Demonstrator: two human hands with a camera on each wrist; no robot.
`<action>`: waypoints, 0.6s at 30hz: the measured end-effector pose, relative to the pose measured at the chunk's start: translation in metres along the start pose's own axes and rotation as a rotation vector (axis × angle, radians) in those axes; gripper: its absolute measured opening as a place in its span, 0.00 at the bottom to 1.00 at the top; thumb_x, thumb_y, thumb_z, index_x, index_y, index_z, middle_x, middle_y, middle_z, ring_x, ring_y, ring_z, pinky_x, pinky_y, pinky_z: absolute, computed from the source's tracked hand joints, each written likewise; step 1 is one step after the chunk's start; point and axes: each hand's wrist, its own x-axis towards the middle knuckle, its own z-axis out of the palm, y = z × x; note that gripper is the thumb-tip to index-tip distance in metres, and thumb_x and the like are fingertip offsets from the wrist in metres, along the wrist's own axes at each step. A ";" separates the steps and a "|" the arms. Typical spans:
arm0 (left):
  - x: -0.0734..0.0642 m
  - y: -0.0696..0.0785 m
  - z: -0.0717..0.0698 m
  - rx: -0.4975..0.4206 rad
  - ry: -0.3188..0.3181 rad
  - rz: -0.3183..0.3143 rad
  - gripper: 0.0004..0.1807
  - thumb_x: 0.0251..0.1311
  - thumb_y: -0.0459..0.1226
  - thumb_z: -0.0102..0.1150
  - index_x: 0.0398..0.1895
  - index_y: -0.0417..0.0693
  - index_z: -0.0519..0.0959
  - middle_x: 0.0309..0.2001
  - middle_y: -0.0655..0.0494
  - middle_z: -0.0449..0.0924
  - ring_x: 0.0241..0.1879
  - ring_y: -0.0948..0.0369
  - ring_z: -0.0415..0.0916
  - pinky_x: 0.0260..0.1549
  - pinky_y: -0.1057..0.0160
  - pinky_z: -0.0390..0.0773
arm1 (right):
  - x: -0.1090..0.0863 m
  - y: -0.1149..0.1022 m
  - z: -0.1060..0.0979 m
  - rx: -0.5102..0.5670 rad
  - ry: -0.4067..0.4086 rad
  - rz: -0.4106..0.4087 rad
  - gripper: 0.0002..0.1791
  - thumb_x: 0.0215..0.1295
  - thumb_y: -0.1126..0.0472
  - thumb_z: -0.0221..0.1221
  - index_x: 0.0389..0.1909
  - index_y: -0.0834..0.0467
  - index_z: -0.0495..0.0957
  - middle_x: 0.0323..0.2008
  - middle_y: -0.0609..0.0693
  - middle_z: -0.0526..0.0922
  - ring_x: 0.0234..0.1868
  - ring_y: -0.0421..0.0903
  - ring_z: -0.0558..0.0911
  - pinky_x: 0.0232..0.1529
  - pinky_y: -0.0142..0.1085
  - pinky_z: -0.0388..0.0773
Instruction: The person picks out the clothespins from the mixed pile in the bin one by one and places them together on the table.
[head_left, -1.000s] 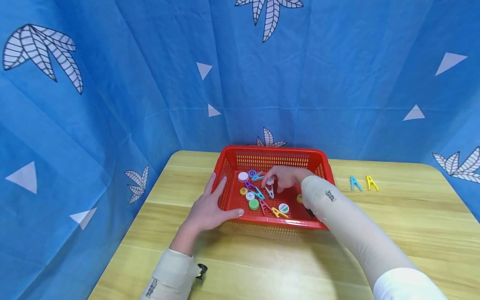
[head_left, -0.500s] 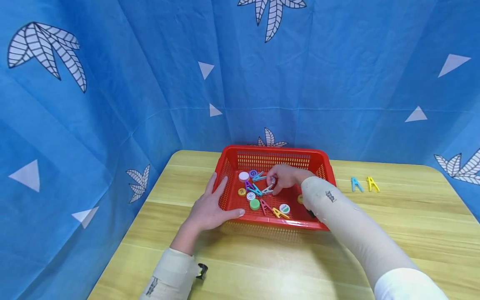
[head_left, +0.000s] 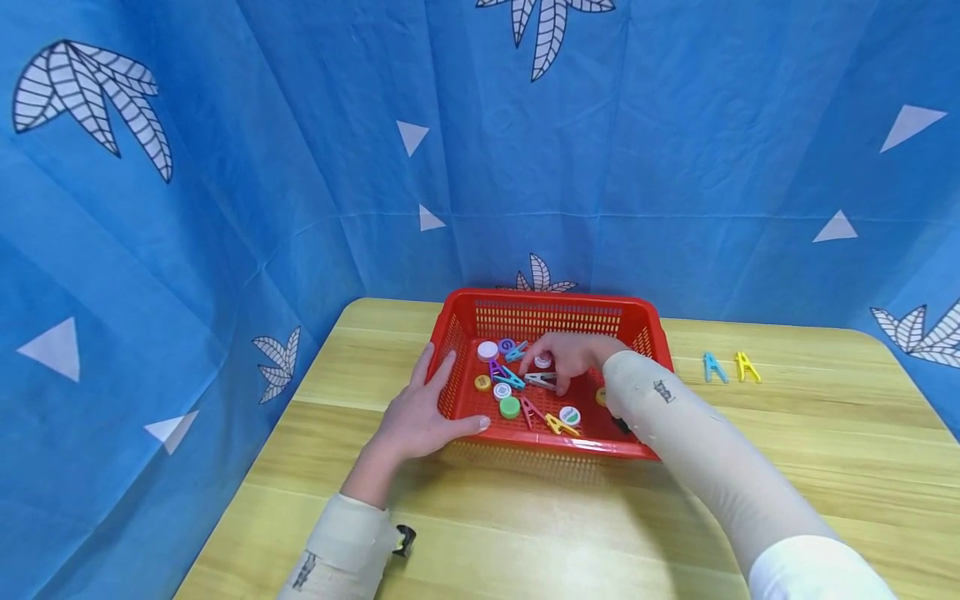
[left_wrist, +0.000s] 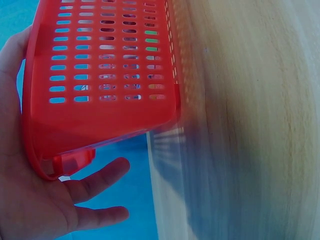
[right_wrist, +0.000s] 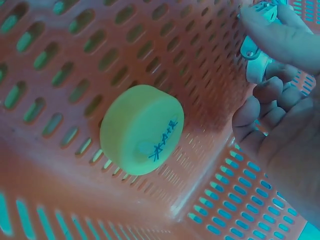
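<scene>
A red plastic basket [head_left: 555,447] holds several clothespins and bottle caps. My left hand [head_left: 420,421] rests against its front left corner, fingers spread along the left side and thumb over the front rim. My right hand [head_left: 572,357] reaches inside. Its thumb and index finger are spread apart on either side of a pale grey clothespin [head_left: 538,380], while the other fingers curl under, seen in the right wrist view. A white cap [head_left: 542,361] lies just behind that clothespin. Below the right hand, a yellow cap [right_wrist: 142,131] with dark writing shows in the right wrist view.
A blue clothespin [head_left: 714,367] and a yellow clothespin [head_left: 746,367] lie on the wooden table [head_left: 825,417], right of the basket. Blue patterned cloth [head_left: 675,167] hangs behind and to the left. Also in the basket are a green cap [head_left: 510,407] and a yellow clothespin [head_left: 559,425].
Inside the basket, the pale clothespin has turned from pointing toward the front to lying sideways. The right thumb and index finger came closer together, then spread again. My left hand stays put.
</scene>
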 end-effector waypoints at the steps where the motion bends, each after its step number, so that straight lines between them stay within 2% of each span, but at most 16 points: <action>1: 0.000 0.000 0.000 -0.001 -0.002 -0.001 0.66 0.40 0.67 0.71 0.81 0.60 0.48 0.79 0.56 0.38 0.65 0.48 0.62 0.45 0.45 0.81 | 0.000 0.000 0.000 -0.015 -0.006 -0.006 0.33 0.45 0.77 0.73 0.51 0.43 0.85 0.57 0.52 0.73 0.58 0.54 0.68 0.54 0.46 0.75; 5: 0.000 -0.001 0.000 -0.008 -0.004 -0.006 0.66 0.39 0.68 0.71 0.81 0.61 0.48 0.79 0.57 0.38 0.65 0.48 0.61 0.45 0.45 0.81 | 0.000 -0.001 0.000 -0.049 -0.007 -0.010 0.33 0.46 0.78 0.72 0.49 0.41 0.86 0.57 0.51 0.74 0.57 0.54 0.69 0.53 0.46 0.77; 18: 0.002 -0.001 0.000 -0.001 -0.011 -0.004 0.66 0.40 0.69 0.70 0.81 0.61 0.48 0.79 0.57 0.37 0.66 0.47 0.61 0.46 0.44 0.81 | 0.003 -0.002 0.002 -0.145 0.024 -0.012 0.31 0.49 0.72 0.74 0.51 0.40 0.85 0.55 0.47 0.75 0.57 0.52 0.70 0.62 0.54 0.69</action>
